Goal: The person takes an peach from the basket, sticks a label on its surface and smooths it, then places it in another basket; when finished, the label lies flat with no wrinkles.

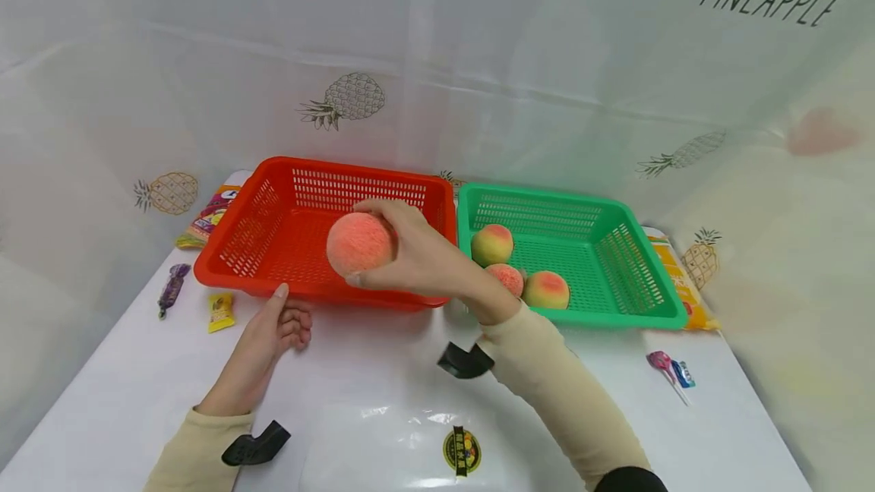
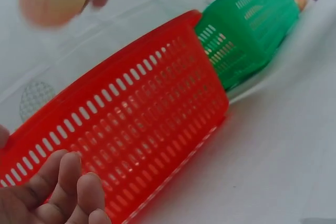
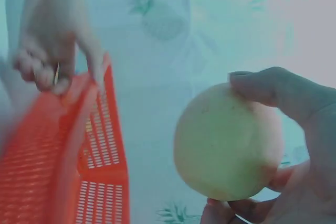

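Above the red basket [image 1: 328, 296], my right hand [image 1: 427, 257] holds a peach [image 1: 361, 244] between thumb and fingers. The peach looks pink in the head view, while its pale yellow-green side [image 3: 226, 145] faces the right wrist camera. At the basket's front left, my left hand [image 1: 273, 329] has its thumb right at the rim. Its fingers [image 2: 68, 182] are loosely bent in front of the slotted wall, with nothing in them. To the right, a green basket [image 1: 608, 319] contains several peaches [image 1: 547, 291] toward its left side.
Left of the red basket lie a purple-wrapped candy [image 1: 174, 287], a yellow candy [image 1: 221, 312] and a snack bag [image 1: 212, 215]. Right of the green basket are an orange bag [image 1: 683, 287], a lollipop [image 1: 661, 362] and a blue candy [image 1: 682, 374]. A pineapple-print curtain [image 1: 478, 74] hangs behind.
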Tool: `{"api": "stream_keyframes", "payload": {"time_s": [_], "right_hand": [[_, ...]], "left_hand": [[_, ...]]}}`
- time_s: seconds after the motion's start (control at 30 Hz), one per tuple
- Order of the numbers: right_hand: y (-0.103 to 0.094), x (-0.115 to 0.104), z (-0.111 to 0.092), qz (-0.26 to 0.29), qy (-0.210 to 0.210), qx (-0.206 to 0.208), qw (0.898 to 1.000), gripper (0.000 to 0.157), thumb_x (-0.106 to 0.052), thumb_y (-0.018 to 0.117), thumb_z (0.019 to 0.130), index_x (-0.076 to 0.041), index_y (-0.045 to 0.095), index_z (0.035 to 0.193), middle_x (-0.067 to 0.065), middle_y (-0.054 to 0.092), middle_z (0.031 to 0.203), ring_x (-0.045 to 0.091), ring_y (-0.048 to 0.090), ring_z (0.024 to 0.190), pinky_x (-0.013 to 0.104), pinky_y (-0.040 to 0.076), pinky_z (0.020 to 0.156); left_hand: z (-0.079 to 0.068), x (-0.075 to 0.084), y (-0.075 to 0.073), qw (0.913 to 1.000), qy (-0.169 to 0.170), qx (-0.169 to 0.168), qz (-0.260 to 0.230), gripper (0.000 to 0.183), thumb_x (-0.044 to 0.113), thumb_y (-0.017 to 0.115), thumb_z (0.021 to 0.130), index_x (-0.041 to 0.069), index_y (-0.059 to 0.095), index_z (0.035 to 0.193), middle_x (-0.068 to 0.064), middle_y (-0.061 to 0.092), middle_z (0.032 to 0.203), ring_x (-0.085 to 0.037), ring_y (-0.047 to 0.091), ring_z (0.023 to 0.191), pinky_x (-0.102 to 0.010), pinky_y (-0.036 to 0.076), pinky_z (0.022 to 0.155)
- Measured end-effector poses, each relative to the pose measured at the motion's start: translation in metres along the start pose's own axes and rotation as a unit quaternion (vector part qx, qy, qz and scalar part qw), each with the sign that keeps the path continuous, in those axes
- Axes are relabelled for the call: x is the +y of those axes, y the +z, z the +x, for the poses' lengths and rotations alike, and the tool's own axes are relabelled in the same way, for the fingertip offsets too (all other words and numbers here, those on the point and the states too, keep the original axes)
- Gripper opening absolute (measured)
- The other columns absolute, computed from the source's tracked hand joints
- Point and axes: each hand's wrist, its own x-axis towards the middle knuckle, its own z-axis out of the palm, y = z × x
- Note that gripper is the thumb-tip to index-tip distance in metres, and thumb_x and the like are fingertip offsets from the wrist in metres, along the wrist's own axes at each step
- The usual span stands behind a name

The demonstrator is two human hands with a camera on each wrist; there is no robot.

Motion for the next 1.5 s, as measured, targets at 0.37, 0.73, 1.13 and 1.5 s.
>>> {"api": "stream_keyframes", "payload": {"time_s": [0.37,0.73,1.13,1.5], "right_hand": [[0.03,0.058,-0.121,-0.002,0.04,0.012,0.999,0.066,-0.031,0.073,0.068,-0.029,0.037,0.123,-0.017,0.047,0.112,0.004,0.048,0.095,0.024,0.046,0.077],[0.058,0.11,-0.14,-0.012,0.082,0.004,0.997,0.066,-0.023,0.072,0.065,-0.019,0.037,0.121,-0.006,0.052,0.107,0.007,0.053,0.094,0.025,0.046,0.081],[0.051,0.125,-0.145,0.018,0.102,-0.04,0.994,0.069,-0.034,0.07,0.072,-0.018,0.033,0.127,-0.006,0.052,0.114,0.01,0.052,0.101,0.029,0.046,0.082],[0.038,0.116,-0.152,-0.013,0.108,-0.06,0.992,0.079,-0.052,0.062,0.075,-0.012,0.029,0.134,-0.001,0.047,0.123,0.014,0.049,0.108,0.035,0.043,0.089]], "left_hand": [[-0.006,0.001,-0.013,0.9966,-0.002,-0.015,-0.081,0.061,0.052,0.044,0.085,-0.001,0.038,0.115,-0.002,0.047,0.089,-0.014,0.049,0.078,-0.022,0.046,0.07],[-0.007,-0.012,0.013,0.9806,0.082,-0.145,0.103,0.046,0.037,0.043,0.092,-0.001,0.039,0.117,-0.017,0.048,0.099,-0.028,0.051,0.085,-0.032,0.047,0.074],[-0.067,-0.033,0.115,0.808,0.255,-0.093,0.523,0.048,0.059,0.056,0.075,0.02,0.056,0.105,0.009,0.049,0.096,-0.009,0.044,0.091,-0.032,0.04,0.077],[-0.065,-0.057,0.148,0.7712,0.273,-0.073,0.57,0.072,0.047,0.077,0.054,0.012,0.053,0.113,0.007,0.04,0.083,-0.013,0.037,0.081,-0.029,0.033,0.07]]}}
